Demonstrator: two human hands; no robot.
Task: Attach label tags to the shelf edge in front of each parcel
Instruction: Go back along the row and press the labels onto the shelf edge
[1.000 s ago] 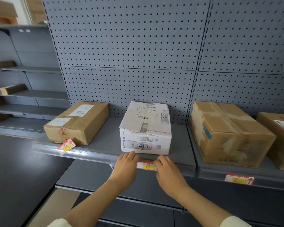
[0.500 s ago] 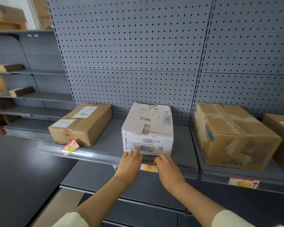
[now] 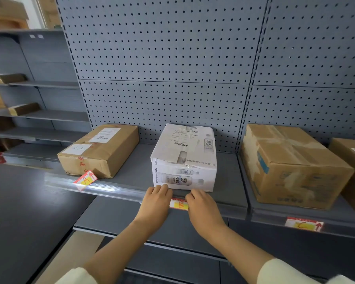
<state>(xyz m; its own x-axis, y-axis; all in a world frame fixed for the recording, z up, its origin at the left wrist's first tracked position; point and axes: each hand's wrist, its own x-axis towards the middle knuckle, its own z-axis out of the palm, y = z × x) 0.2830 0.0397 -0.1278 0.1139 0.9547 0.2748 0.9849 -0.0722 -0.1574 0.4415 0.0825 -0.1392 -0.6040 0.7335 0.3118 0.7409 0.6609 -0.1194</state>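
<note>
Hands pressing red-and-yellow paper tag [image 3: 178, 204] into grey shelf edge [image 3: 230, 209].
Left hand [image 3: 156, 203], right hand [image 3: 203, 208]: fingers flat, uncurled; seat both ends evenly below white carton [image 3: 183, 160].

Camera: one wide camera sat on the person's head.
Facing: it looked forward and down at a grey shelf [image 3: 131, 175] and the holey back wall [image 3: 162, 58].
Nearness: close, at arm's reach; both hands touched the shelf's front edge.
Edges: straight lines bent near the sides.
Other views: none.
</note>
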